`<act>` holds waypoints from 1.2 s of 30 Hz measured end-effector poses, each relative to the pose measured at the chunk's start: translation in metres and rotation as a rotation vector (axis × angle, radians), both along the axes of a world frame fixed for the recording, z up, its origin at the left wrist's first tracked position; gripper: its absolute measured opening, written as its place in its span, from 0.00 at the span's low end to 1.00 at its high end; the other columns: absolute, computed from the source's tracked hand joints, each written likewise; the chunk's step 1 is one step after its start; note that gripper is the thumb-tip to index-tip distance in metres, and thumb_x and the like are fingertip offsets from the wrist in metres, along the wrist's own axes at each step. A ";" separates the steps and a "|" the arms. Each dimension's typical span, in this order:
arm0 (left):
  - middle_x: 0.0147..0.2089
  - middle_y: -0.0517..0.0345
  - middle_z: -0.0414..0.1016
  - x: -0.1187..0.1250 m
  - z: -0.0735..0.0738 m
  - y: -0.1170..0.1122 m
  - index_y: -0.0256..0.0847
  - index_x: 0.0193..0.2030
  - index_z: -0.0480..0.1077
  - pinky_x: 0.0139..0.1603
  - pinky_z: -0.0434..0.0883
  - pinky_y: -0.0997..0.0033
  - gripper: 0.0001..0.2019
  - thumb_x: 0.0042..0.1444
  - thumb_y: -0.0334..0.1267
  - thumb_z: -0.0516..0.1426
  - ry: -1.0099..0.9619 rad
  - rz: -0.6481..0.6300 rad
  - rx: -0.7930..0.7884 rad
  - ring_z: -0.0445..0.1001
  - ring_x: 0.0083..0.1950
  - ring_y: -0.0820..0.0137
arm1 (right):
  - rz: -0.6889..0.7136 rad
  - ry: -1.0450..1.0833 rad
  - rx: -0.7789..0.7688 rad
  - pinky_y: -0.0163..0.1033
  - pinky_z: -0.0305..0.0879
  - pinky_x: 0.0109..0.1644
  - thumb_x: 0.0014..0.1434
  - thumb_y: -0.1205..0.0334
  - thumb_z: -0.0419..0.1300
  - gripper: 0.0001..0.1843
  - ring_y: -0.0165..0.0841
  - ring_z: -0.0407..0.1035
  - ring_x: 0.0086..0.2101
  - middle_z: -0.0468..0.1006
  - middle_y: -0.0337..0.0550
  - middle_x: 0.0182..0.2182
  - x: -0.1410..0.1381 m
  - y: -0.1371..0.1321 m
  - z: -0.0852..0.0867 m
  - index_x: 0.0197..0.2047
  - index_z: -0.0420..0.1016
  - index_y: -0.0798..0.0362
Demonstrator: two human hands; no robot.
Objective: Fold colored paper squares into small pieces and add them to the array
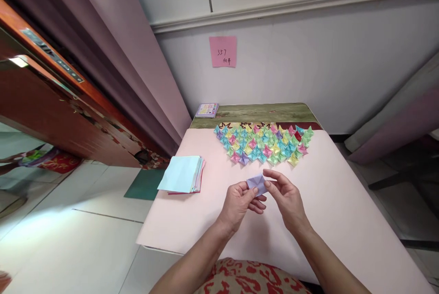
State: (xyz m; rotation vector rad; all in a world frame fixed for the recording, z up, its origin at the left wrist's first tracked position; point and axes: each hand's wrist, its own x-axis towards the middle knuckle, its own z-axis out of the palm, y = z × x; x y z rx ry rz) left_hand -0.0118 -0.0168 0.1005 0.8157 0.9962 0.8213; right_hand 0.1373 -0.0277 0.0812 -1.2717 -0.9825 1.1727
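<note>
A small folded piece of lilac origami paper is held up between both hands, above the pink-covered table. My left hand grips its left and lower side, thumb on top and fingers curled beneath. On the right edge, my right hand pinches the paper between thumb and fingers. Beyond the hands lie rows of small folded paper pieces in blue, green, yellow, pink and purple. To the left rests a stack of square paper, light blue on top.
A pack with a printed cover lies at the table's far left corner, on the wood-patterned strip. A pink note is stuck to the wall behind. A curtain and a red-brown door stand on the left.
</note>
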 end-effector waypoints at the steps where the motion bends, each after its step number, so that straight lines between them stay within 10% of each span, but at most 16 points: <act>1: 0.30 0.49 0.79 0.000 0.001 0.000 0.30 0.41 0.75 0.26 0.75 0.73 0.23 0.49 0.50 0.66 -0.005 0.010 0.001 0.77 0.25 0.70 | -0.002 -0.052 0.055 0.44 0.70 0.47 0.56 0.50 0.66 0.21 0.36 0.73 0.40 0.78 0.46 0.44 0.000 0.000 -0.002 0.50 0.76 0.48; 21: 0.28 0.51 0.79 0.009 0.016 -0.005 0.32 0.37 0.76 0.29 0.76 0.70 0.16 0.50 0.44 0.65 -0.102 0.047 -0.015 0.77 0.25 0.69 | 0.236 -0.259 0.473 0.55 0.57 0.66 0.65 0.53 0.57 0.14 0.46 0.59 0.62 0.64 0.44 0.64 0.009 -0.006 0.003 0.50 0.81 0.41; 36: 0.31 0.49 0.78 0.000 0.014 -0.008 0.32 0.39 0.74 0.37 0.77 0.62 0.20 0.56 0.51 0.61 -0.132 -0.079 0.100 0.79 0.31 0.64 | 0.138 -0.296 0.350 0.55 0.61 0.62 0.58 0.56 0.64 0.16 0.46 0.63 0.59 0.70 0.48 0.59 0.014 -0.005 0.012 0.50 0.78 0.45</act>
